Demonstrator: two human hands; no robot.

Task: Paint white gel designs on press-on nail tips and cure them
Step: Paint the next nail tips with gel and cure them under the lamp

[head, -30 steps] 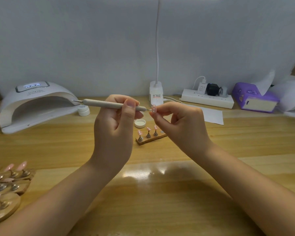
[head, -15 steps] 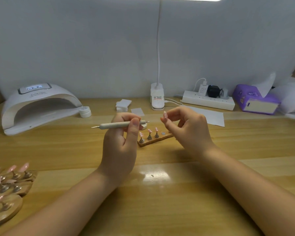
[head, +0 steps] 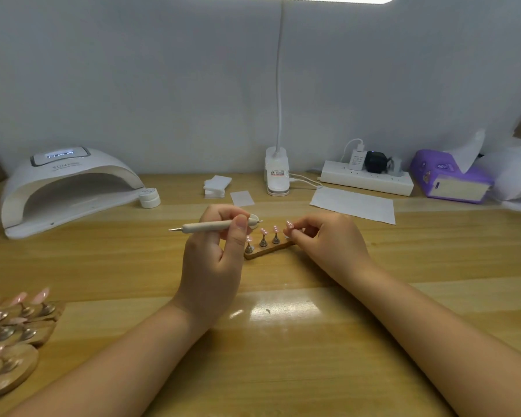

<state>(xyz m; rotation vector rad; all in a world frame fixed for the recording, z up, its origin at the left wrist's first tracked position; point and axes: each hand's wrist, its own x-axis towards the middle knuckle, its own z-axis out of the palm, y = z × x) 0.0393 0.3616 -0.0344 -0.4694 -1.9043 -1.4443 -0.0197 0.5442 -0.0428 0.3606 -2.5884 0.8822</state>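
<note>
My left hand (head: 214, 254) grips the dotting pen (head: 214, 226) level; my right hand (head: 325, 242) pinches a pink nail tip (head: 289, 225) above the wooden holder (head: 268, 251).

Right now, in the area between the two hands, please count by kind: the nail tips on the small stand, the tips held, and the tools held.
Tips on the stand: 3
Tip in the right hand: 1
Tool in the left hand: 1
Total: 5

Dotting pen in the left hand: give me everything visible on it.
The pen is a slim off-white stick, matte, with a thin metal point at each end. It lies about level above the table, ends pointing left and right. The left hand pinches its right half, thumb in front. Its right point sits just above the holder, touching nothing that I can see.
</note>
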